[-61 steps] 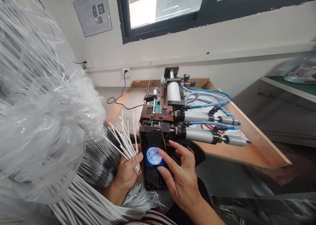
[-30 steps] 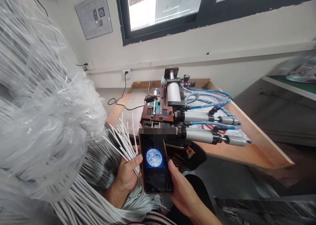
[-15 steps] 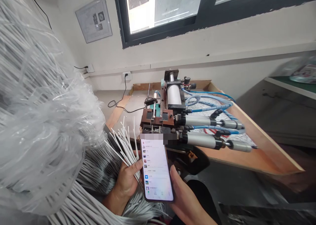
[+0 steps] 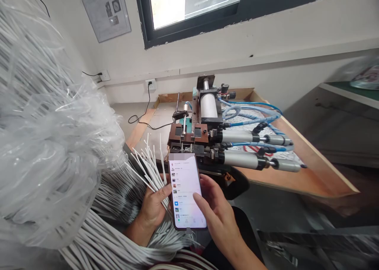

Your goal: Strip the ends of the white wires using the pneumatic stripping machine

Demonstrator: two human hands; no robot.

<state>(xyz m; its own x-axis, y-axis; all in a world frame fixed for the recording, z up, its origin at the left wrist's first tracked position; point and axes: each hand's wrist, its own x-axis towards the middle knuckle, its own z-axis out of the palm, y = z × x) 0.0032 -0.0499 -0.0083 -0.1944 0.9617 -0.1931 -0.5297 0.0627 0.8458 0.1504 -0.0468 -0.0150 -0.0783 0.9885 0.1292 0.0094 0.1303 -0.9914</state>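
A phone (image 4: pixel 188 195) with a lit list on its screen stands in front of the machine, facing me. My left hand (image 4: pixel 151 209) is closed round a bundle of white cables (image 4: pixel 151 171), its thumb at the phone's left edge; the fingers behind are hidden. At the phone's right side is my right hand (image 4: pixel 219 214), thumb over the screen and fingers by the right edge, partly behind it. The loose cable ends point up beside the phone. Just beyond sits a machine (image 4: pixel 189 134) with metal cylinders and blue air hoses.
Plastic-wrapped cables (image 4: pixel 59 143) fill the left side. The machine rests in a wooden-edged tray (image 4: pixel 319 163). A black cord (image 4: pixel 148 124) runs to a wall socket (image 4: pixel 151 84). A green-topped shelf (image 4: pixel 355 92) stands at the right.
My right thumb has moved from the phone's right edge onto the screen, and its fingers now show by the upper right edge. The view has tilted slightly down.
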